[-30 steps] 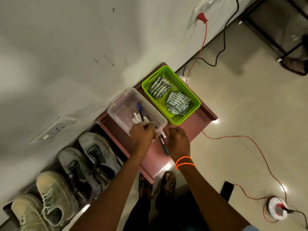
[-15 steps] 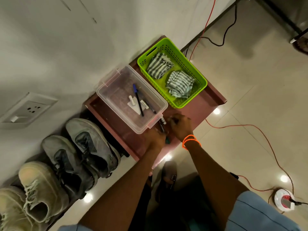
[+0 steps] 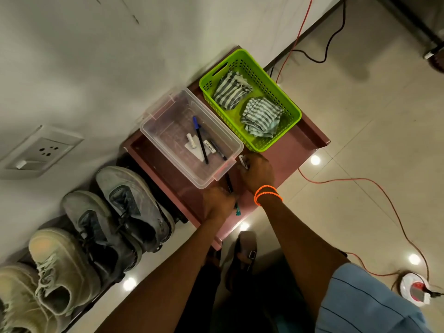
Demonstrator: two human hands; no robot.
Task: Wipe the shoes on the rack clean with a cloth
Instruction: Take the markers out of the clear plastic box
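The left hand (image 3: 219,203) curls round a dark pen (image 3: 230,186) just in front of the clear box (image 3: 230,137); the right hand (image 3: 258,174) pinches a small labelled tube (image 3: 243,162) at the box's near corner. Two striped cloths (image 3: 262,116) lie in the green basket (image 3: 288,102) right of the box, and the shoes (image 3: 134,203) sit left of it. Neither hand is free (probably the step is clearing these bits away), so drop them into the box before reaching for a cloth.

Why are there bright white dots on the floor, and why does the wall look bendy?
In the head view, the white dots are lamp glare on the shiny floor; the wide lens curves the wall and tilts the socket; the grey shoes look slightly soft, and the hands cast dim shadows.
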